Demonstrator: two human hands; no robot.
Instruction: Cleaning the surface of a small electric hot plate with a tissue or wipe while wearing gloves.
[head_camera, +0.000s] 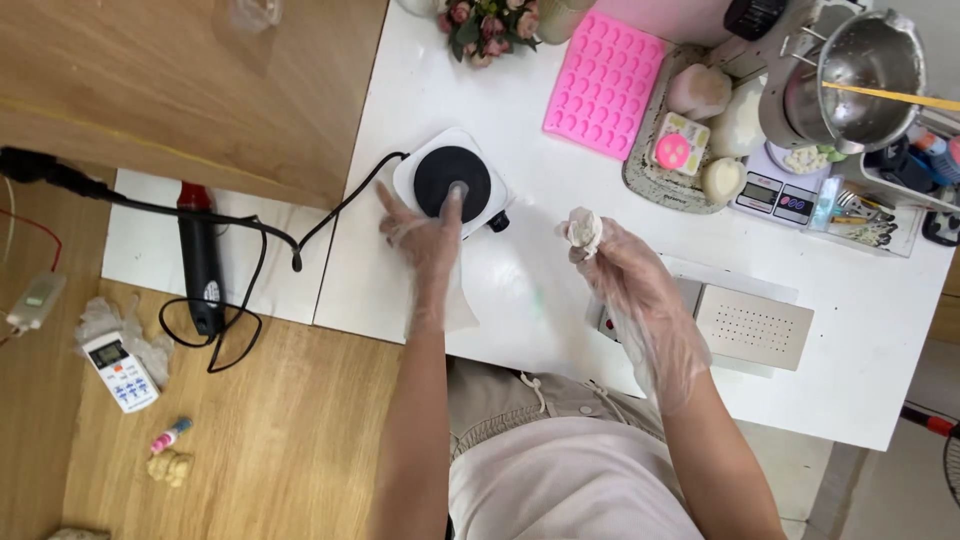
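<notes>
Two gloved hands work over a white desk (560, 260). Fingers (456, 196) of the left hand (428, 238) are spread wide, one fingertip resting on the black disc of a small white hotplate (452, 182), the palm just in front of it. The right hand (640, 290) is raised, its fingers pinched round a small pale lump (583, 231), held up well apart from the hotplate.

A black cord (340, 205) runs from the hotplate off the desk's left edge. Behind the right hand lie a pink mould (603, 85) and a speckled tray (648, 178) carrying pale shaped pieces and a small pink box. Right of the tray a steel pot (865, 70) stands beside a scale (785, 190). A beige perforated box (752, 325) lies near the right wrist. On the wooden floor to the left are a black heat gun (202, 262) and a remote (120, 370).
</notes>
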